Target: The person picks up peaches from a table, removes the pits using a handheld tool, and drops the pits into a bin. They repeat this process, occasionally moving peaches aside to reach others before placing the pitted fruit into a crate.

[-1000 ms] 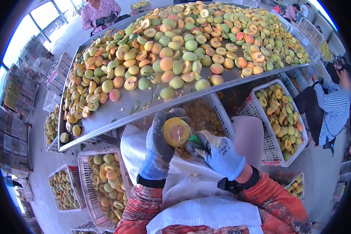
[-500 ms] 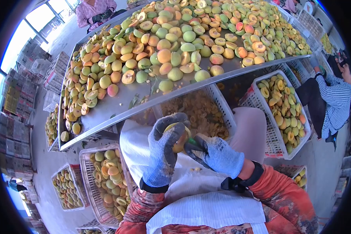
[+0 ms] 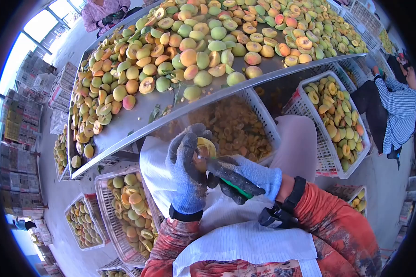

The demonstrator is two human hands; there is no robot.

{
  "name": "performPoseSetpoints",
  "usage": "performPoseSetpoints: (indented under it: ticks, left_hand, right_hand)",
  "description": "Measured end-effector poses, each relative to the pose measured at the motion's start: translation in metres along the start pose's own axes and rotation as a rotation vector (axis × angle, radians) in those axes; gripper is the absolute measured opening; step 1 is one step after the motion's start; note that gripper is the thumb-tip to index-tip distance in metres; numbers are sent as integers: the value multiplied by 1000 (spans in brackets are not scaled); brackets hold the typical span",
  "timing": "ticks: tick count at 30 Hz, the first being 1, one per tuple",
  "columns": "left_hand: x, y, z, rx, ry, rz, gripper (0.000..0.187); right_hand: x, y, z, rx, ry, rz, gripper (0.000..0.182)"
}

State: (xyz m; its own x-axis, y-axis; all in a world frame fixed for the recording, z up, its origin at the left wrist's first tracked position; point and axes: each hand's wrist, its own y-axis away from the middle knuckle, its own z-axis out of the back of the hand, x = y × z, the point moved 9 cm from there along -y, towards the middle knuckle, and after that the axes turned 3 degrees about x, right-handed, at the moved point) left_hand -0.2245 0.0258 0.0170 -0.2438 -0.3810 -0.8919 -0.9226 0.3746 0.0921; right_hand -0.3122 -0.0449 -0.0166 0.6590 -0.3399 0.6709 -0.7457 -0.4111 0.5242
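Down at the far left of the work, a pale slatted plastic crate point(image 3: 105, 217) of yellow-green fruit stands on the floor, and the grey metal table point(image 3: 129, 121), heaped with fruit halves, slants up toward the right. Next comes the left hand point(image 3: 187, 171), in a blue glove with dark grey coating, curled narrowly around a rounded yellow fruit point(image 3: 206, 147) held upright before the lap; which way its long axis runs, I cannot tell. Right beside it, the slim green-handled tool point(image 3: 236, 187) slopes from the fruit down toward the wearer's right, its upper end lost among gloved fingers. The right hand point(image 3: 245, 175), gloved likewise, closes around that handle, fingers bent and near the fruit. Farther right stand a white slatted crate point(image 3: 315, 134) of fruit halves and a person in a checked shirt point(image 3: 399, 115).
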Motion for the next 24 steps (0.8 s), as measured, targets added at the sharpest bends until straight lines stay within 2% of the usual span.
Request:
performPoseSetpoints:
  ticks: [1, 3, 4, 5, 6, 7, 9, 10, 11, 12, 13, 14, 15, 16, 17, 19, 21, 23, 24]
  left_hand:
    - [19, -8, 12, -92, 94, 24, 27]
    - [37, -21, 24, -110, 150, -22, 28]
    - [46, -25, 30, -108, 151, -16, 28]
    - [32, -27, 31, -70, -303, -201, 28]
    - [21, -24, 20, -23, -757, -387, 28]
    - [18, -22, 14, -19, -756, -385, 28]
    - [45, -19, 19, -136, 158, -8, 29]
    - [47, -16, 15, -136, 154, -3, 29]
    - [37, -12, 17, -192, 34, -128, 30]
    - [24, -7, 19, -247, -88, -254, 34]
    - [16, -5, 18, -248, -91, -252, 34]
    - [-2, -1, 9, -197, -273, -295, 33]
    - [-13, 1, 3, -146, -454, -335, 32]
    - [-2, -3, 10, -82, -270, -219, 28]
    - [-6, -8, 16, -83, -273, -215, 28]
    - [21, -21, 10, 132, -272, 177, 25]
    - [10, -18, 2, 148, -284, 152, 25]
    - [-16, -13, -4, 27, -320, 10, 26]
    - [-18, -14, 0, -15, -386, -25, 27]
  right_hand:
    - [0, -6, 8, -30, 22, 4, 47]
    - [-5, -16, 25, -82, 83, 46, 47]
    - [19, -8, 44, -435, 646, 336, 45]
    - [46, 16, 27, -781, 1210, 621, 44]
    - [41, 17, 24, -779, 1244, 502, 45]
    - [38, 16, 22, -783, 1242, 500, 45]
    - [24, 11, 20, -727, 1257, 429, 45]
    - [24, 13, 18, -696, 1180, 463, 47]
    - [24, 14, 19, -696, 1175, 462, 47]
    - [22, 12, 15, -586, 1112, 501, 48]
    - [22, 10, 11, -477, 1049, 539, 49]
    - [26, 13, 9, -476, 1046, 537, 49]
    - [26, 13, 7, -382, 932, 444, 49]
    - [20, 10, 5, -289, 816, 352, 49]
    - [16, 7, 8, -287, 811, 349, 49]
    - [9, 3, 13, -336, 1142, 328, 46]
    - [12, 1, 10, -305, 1141, 365, 44]
    - [21, 2, 1, -275, 1137, 398, 42]
    - [23, 3, -3, -203, 902, 312, 42]
